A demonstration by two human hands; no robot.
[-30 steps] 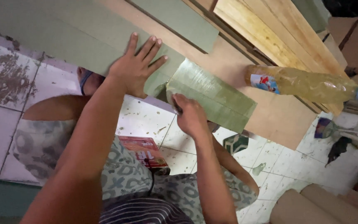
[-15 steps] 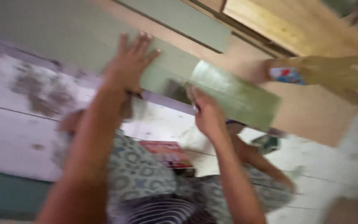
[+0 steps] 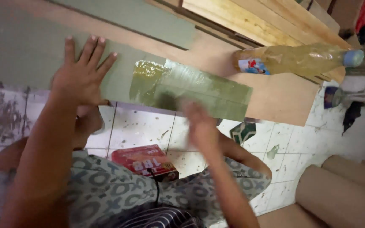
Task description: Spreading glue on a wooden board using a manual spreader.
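Tiled floor (image 3: 140,128) is showing below a plywood sheet (image 3: 275,99). Green strip (image 3: 119,71) is lying on it, glossy wet at its right end. Left hand (image 3: 81,76) is pressing flat on the strip, fingers spread. Right hand (image 3: 199,126) is blurring just below the wet end; can't tell its fingers. Glue bottle (image 3: 296,59) is lying upper right of the strip.

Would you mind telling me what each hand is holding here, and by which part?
Neither grips anything. The left hand presses flat on the green strip; the blurred right hand rests near its glossy wet end.

Left hand (image 3: 81,74) flat on green strip (image 3: 191,86), fingers spread; right hand (image 3: 199,126) blurred at strip's glossy part; bottle (image 3: 296,59) beyond.
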